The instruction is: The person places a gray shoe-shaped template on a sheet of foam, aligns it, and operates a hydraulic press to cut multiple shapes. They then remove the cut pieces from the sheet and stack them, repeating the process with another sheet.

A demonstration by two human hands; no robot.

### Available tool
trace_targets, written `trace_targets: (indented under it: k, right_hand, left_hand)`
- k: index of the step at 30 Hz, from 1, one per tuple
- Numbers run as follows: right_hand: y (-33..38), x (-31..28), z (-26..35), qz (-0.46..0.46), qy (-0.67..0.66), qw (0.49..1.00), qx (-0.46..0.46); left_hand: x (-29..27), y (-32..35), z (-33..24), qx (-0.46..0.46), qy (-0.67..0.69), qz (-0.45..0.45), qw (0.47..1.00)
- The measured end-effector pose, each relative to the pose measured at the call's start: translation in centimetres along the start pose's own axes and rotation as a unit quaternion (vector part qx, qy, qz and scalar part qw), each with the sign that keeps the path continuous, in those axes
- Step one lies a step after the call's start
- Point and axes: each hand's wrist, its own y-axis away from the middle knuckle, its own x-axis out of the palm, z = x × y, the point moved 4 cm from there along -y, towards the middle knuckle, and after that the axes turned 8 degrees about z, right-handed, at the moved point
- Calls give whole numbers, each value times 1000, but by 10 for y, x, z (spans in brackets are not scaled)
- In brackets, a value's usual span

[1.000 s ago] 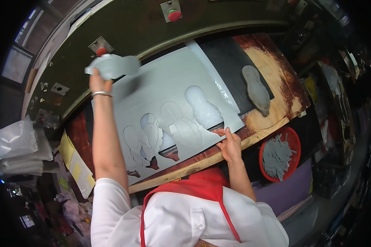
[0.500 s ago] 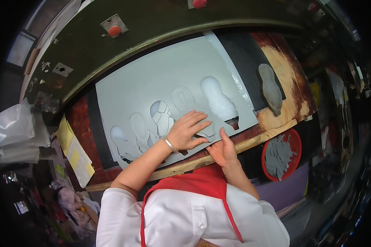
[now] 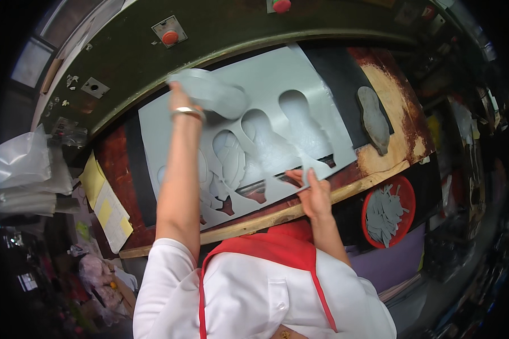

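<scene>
A light grey sheet lies on the worktable, with a row of sole-shaped holes along its near half. Over its far left part, my left hand is closed on the end of a grey sole-shaped cutout, blurred by motion. My right hand pinches the sheet's near edge, thumb on top and the other fingers partly hidden underneath. Clear plastic film shows through the holes. Left of centre, a patterned sole piece still sits inside its hole.
A sole-shaped cutting die rests on the board at right. Below it a red basin holds grey offcut strips. A green machine beam with red buttons spans the far side. Papers and plastic bags are at left.
My left hand has lifted a sole-shaped cutout from the sheet and moved it far and left, leaving a hole. My right hand stays at the near edge, now gripping it.
</scene>
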Motion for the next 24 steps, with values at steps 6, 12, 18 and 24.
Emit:
trace_targets:
  k: [6,12,18,24]
  right_hand:
    - [15,-9,-16,19,-106,991,75]
    - [50,32,-8,103,265,932,226]
    - [10,77,-20,126,344,916,163]
    - [-22,93,-91,37,231,955,181]
  left_hand:
    - [-32,11,-148,402,-49,14,914]
    - [-53,91,-103,506,-355,117,777]
    - [-108,107,-112,487,-305,78,814]
    - [-119,153,-40,539,-498,434,523]
